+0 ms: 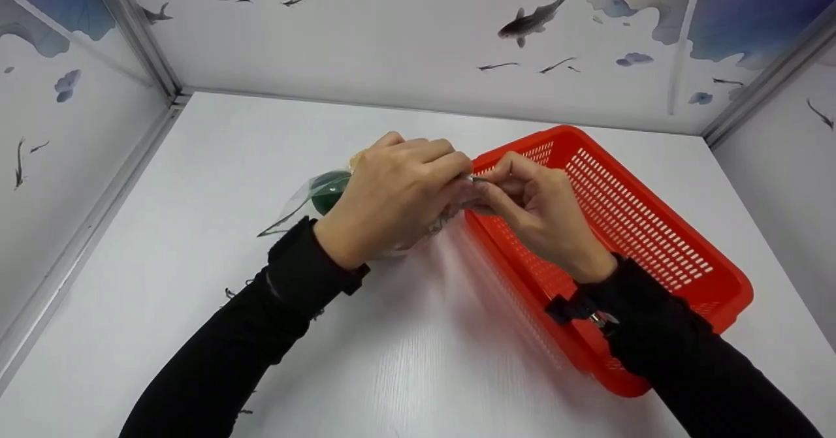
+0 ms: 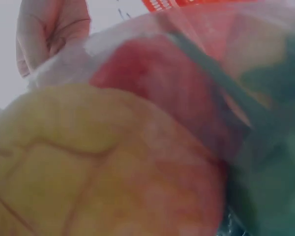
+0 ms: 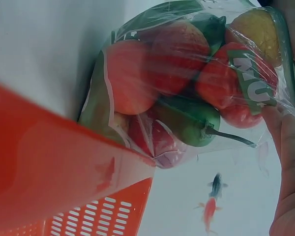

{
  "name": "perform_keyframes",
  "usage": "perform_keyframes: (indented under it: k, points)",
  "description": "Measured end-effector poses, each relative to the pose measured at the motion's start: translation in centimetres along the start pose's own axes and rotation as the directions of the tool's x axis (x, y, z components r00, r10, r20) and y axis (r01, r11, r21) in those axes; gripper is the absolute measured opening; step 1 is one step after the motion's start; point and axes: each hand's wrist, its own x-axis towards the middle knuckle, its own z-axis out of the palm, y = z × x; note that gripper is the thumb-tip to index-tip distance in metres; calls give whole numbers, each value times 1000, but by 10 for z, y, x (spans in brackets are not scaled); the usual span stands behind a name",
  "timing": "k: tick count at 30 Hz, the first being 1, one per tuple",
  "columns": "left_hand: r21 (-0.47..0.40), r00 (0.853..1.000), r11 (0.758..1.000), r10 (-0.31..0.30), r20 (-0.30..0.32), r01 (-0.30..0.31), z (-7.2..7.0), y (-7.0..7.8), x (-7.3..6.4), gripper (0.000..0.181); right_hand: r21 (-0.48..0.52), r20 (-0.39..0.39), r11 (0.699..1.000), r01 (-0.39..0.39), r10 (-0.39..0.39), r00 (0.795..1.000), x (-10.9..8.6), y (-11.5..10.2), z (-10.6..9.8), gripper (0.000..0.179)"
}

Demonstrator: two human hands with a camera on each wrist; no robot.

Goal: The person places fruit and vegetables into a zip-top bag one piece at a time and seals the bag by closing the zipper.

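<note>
A clear plastic zip bag [image 3: 182, 98] with green print is filled with several fruits and vegetables. Red round fruits [image 3: 130, 76], a green pepper [image 3: 189, 120] with a stem and a yellowish item [image 3: 258, 37] show through it in the right wrist view. My left hand [image 1: 395, 196] grips the bag near its top from above and covers much of it. Beside it, the thumb and fingers of my right hand [image 1: 545, 209] pinch the bag's edge. In the left wrist view a yellow-red fruit [image 2: 88, 157] fills the foreground, somewhat blurred.
A red perforated basket [image 1: 663, 208] stands on the white table [image 1: 405, 346] at the right, under my right forearm. White panels [image 1: 418, 46] with fish pictures border the table at the back and both sides.
</note>
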Motion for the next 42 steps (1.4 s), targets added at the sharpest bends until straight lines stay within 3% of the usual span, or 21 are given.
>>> perform_keyframes:
  k: [19,28,34,42]
  points:
    - [153,999,988,1,-40,5,-16,-10,-12,2,-114,-58,993,20,-27,998,1,-4,-13,9]
    - [219,996,976,25,-82,-6,-21,-10,-17,12,-123,-71,992,4,-12,997,3,-5,-15,10]
    - [279,998,960,5,-59,11,-27,-4,-18,18,-136,-85,991,4,-15,996,3,-7,-15,11]
    - [370,996,928,-3,-92,37,-31,6,-21,19,-173,-96,985,8,-25,995,4,-10,-13,11]
